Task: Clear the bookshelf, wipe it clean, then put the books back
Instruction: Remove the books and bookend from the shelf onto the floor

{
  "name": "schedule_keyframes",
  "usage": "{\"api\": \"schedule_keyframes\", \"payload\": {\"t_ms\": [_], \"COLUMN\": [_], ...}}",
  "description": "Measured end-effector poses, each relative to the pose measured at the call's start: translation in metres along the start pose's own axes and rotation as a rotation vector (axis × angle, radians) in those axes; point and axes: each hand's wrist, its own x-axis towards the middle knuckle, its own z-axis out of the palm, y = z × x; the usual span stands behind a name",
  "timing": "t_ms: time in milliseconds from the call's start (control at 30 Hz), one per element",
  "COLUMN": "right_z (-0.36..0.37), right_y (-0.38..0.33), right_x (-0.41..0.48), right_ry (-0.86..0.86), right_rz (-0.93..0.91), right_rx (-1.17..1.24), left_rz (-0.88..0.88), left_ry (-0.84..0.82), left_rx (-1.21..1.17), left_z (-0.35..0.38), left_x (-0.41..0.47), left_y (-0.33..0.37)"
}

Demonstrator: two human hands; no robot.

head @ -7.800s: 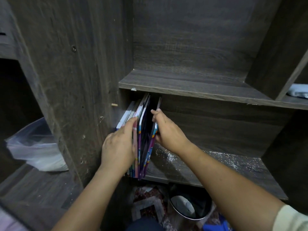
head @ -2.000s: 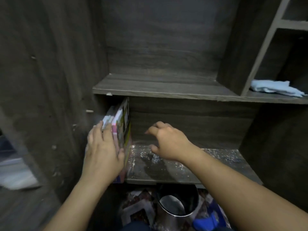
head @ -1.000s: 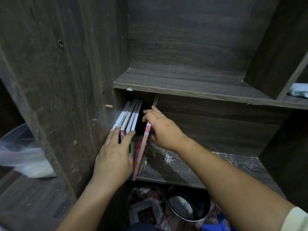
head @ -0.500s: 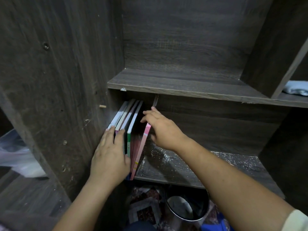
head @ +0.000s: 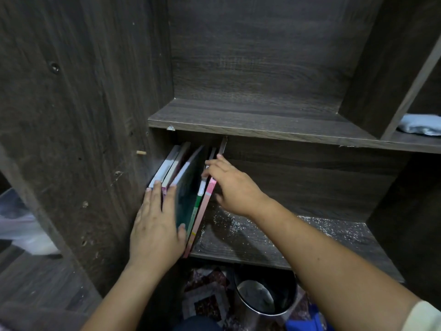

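We judge this to be the putting-back step: the books [head: 188, 187] stand at the left end of the lower shelf [head: 262, 242], leaning left on the side panel. Our left hand [head: 157, 225], fingers flat and straight, presses their near edges. Our right hand [head: 233, 187], fingers nearly straight, touches the tops of the thin right-hand ones. Next, those need tipping upright and snug. The bookshelf [head: 250, 56] is dark, grainy laminate, and white grit speckles the board. The covers are slim and glossy, green and pink.
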Motion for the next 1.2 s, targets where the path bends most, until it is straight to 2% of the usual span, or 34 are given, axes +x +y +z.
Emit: {"api": "schedule_keyframes", "payload": {"t_ms": [100,200,267,400,500,600,767,867,933,1067,1200], "right_z": [-0.001,-0.002,-0.002,-0.006,-0.010,-0.010,-0.016,-0.022,-0.018,-0.005,-0.018], "right_y": [0.002,0.003,0.006,0.010,0.014,0.022,0.038,0.034,0.026,0.021,0.028], "right_x": [-0.002,-0.003,-0.003,-0.006,-0.008,-0.018,-0.049,-0.060,-0.062,-0.066,-0.075], "right_ry": [-0.003,-0.001,-0.001,-0.034,-0.028,0.073,0.166,0.229,0.171,-0.114,-0.064], "right_rz": [0.004,-0.007,-0.014,-0.024,-0.038,-0.072,0.008,0.017,0.028,0.109,0.147], "right_rx": [-0.002,-0.009,-0.025,-0.079,-0.151,-0.246,-0.315,-0.478,-0.596,-0.794,-0.717], "left_rz": [-0.060,0.019,0.072,-0.093,-0.188,-0.243,-0.112,-0.021,0.034,0.132,0.219], "left_ry": [0.086,0.190,0.132,-0.058,-0.126,-0.181,-0.122,-0.080,-0.077,-0.110,-0.037], "left_rx": [-0.017,-0.023,-0.103,-0.320,-0.320,-0.268,-0.225,-0.198,-0.156,-0.049,-0.049], "left_z": [0.002,0.011,0.022,0.049,0.065,0.076,0.085,0.086,0.086,0.084,0.078], "left_x": [-0.001,-0.005,-0.008,-0.005,0.004,0.011,0.009,0.013,0.016,0.016,0.016], "left_y": [0.007,0.016,0.021,0.024,0.027,0.034,0.047,0.056,0.063,0.073,0.073]}}
